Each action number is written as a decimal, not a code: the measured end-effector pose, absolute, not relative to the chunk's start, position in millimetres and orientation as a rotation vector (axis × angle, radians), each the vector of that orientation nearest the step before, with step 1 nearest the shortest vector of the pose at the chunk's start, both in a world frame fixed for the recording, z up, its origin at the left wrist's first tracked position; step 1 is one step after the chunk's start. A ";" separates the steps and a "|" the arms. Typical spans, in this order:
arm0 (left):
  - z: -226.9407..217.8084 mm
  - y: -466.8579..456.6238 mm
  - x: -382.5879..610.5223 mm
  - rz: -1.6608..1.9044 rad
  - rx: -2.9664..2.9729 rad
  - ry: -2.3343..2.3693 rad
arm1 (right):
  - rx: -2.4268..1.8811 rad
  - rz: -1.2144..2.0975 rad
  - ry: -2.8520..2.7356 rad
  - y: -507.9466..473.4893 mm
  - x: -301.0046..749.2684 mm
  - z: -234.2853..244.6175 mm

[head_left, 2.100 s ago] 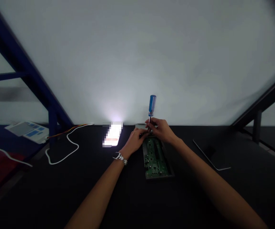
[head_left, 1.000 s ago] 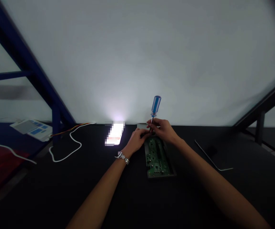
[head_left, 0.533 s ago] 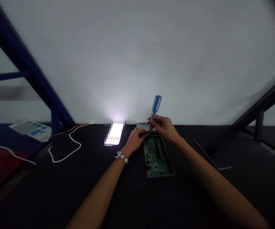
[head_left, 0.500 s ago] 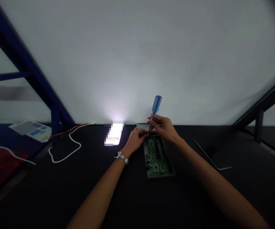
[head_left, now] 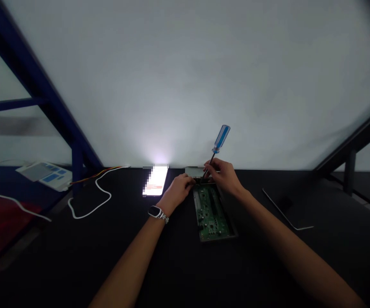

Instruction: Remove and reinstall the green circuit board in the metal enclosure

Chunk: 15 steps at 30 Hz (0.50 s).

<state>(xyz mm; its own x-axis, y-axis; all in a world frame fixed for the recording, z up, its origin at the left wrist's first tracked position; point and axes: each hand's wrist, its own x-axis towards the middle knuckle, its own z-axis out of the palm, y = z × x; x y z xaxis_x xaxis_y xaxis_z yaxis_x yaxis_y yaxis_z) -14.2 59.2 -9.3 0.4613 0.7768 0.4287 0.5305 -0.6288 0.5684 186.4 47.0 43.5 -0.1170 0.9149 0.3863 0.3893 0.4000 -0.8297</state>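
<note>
A green circuit board (head_left: 213,214) lies in a shallow dark frame (head_left: 235,233) on the black table. My right hand (head_left: 224,174) pinches the shaft of a screwdriver (head_left: 221,137) with a clear and blue handle. The screwdriver leans to the right, its tip down at the far end of the frame. My left hand (head_left: 181,187), with a watch (head_left: 155,211) on its wrist, has its fingers curled at the frame's far left corner. Whether something small is between those fingertips I cannot make out. Behind the frame is a pale flat piece (head_left: 194,172), partly hidden by my hands.
Left of my hands, a phone with a bright screen (head_left: 156,182) leans near the wall. Further left are a white cable (head_left: 103,203) and a pale panel with blue patches (head_left: 45,174). On the right lies a bent metal rod (head_left: 281,211). Frame legs (head_left: 77,158) stand at the sides.
The screwdriver's handle has tilted over to the right, and my right hand has shifted slightly with it. My left wrist has turned, so the watch face now shows.
</note>
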 end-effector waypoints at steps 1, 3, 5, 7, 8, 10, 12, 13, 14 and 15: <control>-10.1 60.5 -11.8 0.978 2.355 1.089 | -1.146 0.716 -1.663 45.0 188.2 43.2; -10.7 62.7 -5.3 1.021 2.336 1.060 | -1.122 0.788 -1.582 39.4 193.1 40.8; -9.5 63.6 0.2 1.073 2.321 1.060 | -1.089 0.868 -1.503 32.2 198.9 35.1; -7.4 61.9 1.6 1.106 2.319 1.072 | -1.049 0.942 -1.425 24.8 204.6 26.2; -6.3 59.7 0.3 1.106 2.322 1.075 | -1.027 0.974 -1.387 21.5 207.1 21.0; -5.1 53.0 -5.5 1.066 2.327 1.063 | -0.996 1.014 -1.326 16.2 210.4 10.6; -5.5 44.6 -13.1 0.992 2.324 1.030 | -0.969 1.040 -1.282 12.6 211.0 2.5; -6.4 40.6 -16.6 0.960 2.320 1.023 | -0.956 1.053 -1.264 11.3 210.3 0.0; -7.6 37.2 -19.5 0.931 2.312 1.028 | -0.943 1.065 -1.247 10.2 209.0 -1.6; -9.0 34.5 -21.5 0.908 2.301 1.039 | -0.933 1.076 -1.230 9.2 207.3 -2.1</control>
<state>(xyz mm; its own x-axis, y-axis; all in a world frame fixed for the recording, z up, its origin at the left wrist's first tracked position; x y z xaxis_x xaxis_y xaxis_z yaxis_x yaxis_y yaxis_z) -21.5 34.5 -9.0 0.4985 0.7799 0.3786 0.4800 -0.6119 0.6286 207.3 9.2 -2.1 0.0153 0.9675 0.2522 -0.1217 0.2522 -0.9600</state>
